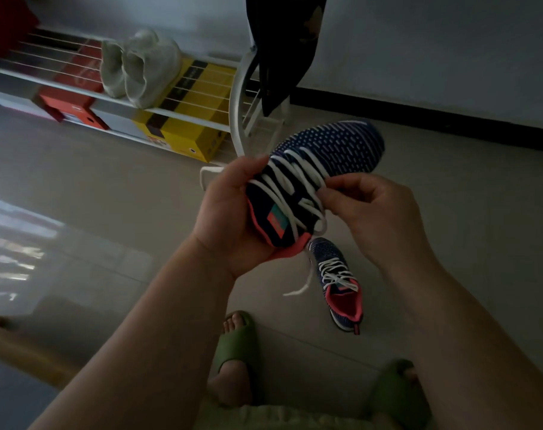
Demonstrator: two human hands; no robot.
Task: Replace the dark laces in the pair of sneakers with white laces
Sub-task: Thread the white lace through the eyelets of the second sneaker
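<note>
A navy knit sneaker (pixel 335 150) with a coral collar is held up in the air, toe pointing away. My left hand (pixel 229 218) grips its heel and tongue end from the left. A white lace (pixel 295 187) runs criss-cross through its eyelets. My right hand (pixel 369 212) pinches the lace at the sneaker's right side. One loose lace end (pixel 301 283) hangs below and another loops out to the left (pixel 208 173). The second sneaker (pixel 338 280), laced in white, lies on the floor below.
A white shoe rack (pixel 239 97) stands by the wall with pale shoes (pixel 139 66) on top and red (pixel 74 110) and yellow boxes (pixel 183 125) beneath. A dark garment (pixel 282 48) hangs over it. My feet in green slippers (pixel 236 349) are on the tiled floor.
</note>
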